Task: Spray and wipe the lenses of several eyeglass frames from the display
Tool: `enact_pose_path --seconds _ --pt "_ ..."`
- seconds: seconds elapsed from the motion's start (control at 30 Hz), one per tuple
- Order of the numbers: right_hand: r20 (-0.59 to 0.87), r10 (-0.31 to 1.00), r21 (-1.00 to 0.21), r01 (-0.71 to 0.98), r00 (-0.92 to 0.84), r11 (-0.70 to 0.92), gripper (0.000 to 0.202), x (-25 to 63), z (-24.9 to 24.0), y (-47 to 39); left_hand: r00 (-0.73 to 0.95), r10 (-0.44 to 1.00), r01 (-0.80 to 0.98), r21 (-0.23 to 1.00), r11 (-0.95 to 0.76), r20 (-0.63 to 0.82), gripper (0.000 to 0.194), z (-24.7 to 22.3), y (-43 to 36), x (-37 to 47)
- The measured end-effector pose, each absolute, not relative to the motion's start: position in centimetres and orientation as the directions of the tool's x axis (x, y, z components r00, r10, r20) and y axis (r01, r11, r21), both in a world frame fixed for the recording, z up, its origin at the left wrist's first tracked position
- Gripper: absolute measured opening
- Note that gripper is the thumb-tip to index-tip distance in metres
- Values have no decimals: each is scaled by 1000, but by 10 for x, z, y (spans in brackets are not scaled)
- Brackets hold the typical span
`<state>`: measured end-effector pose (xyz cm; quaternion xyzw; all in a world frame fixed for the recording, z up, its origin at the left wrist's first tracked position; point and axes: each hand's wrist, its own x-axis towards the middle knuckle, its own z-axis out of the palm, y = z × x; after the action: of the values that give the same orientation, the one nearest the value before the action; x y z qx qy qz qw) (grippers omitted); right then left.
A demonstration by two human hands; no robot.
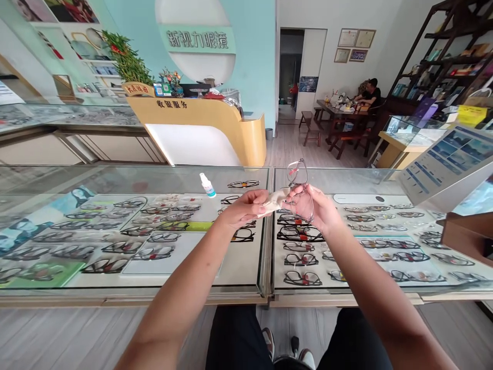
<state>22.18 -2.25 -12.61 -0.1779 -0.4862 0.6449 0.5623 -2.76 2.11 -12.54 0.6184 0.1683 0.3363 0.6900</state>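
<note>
My right hand (pixel 318 205) grips a pair of eyeglasses (pixel 297 172) by the frame, raised above the glass counter. One lens points up and the other hangs lower by my palm. My left hand (pixel 246 208) is closed on a cream-coloured cleaning cloth (pixel 275 201), whose far end reaches the fingers of my right hand beside the glasses. Whether the cloth touches a lens I cannot tell. A small white spray bottle (pixel 207 185) with a blue-green band stands on the counter, left of and beyond my left hand.
Under the glass counter top (pixel 246 290) lie many rows of eyeglasses (pixel 302 277). A white-and-blue display box (pixel 450 164) and a brown open box (pixel 468 236) stand at the right. Beyond are a cashier desk (pixel 196 115) and a person (pixel 370 95) seated at a wooden table.
</note>
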Motion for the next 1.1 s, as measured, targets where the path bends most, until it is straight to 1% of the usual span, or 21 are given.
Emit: enact_pose_path --seconds 0.1,0.2,0.33,0.47,0.57,0.63,0.8,0.9,1.03,1.1 --pt "305 888 -851 -518 -345 91 39 220 -125 -25 743 644 -254 967 19 182 66 -129 23 -25" --pt "276 879 -877 -475 -389 65 38 219 -123 -27 735 647 -281 960 18 203 58 -128 23 -26" --pt "287 877 -869 -490 -386 68 39 219 -124 -26 724 661 -289 957 28 199 48 -126 24 -27" --pt "318 878 -857 -505 -358 104 40 217 -128 -24 763 628 -240 969 56 152 51 -128 25 -24" --pt "301 872 -860 -506 -386 73 40 214 -130 -24 800 587 -191 980 56 122 55 -131 25 -21" --pt "289 864 -858 -512 -412 43 41 212 -131 -25 807 581 -151 988 19 112 57 -132 25 -19" --pt "279 875 -863 -503 -396 47 41 209 -132 -24 740 660 -59 990 -126 128 53 -133 28 -22" --pt "269 890 -867 -495 -369 56 40 211 -132 -22 704 702 -17 991 -136 108 44 -129 28 -25" --pt "282 900 -853 -516 -333 76 39 215 -130 -20 619 776 3 987 -158 122 50 -125 27 -21" --pt "282 907 -841 -535 -313 77 38 216 -129 -19 572 809 15 984 -178 137 47 -124 26 -16"
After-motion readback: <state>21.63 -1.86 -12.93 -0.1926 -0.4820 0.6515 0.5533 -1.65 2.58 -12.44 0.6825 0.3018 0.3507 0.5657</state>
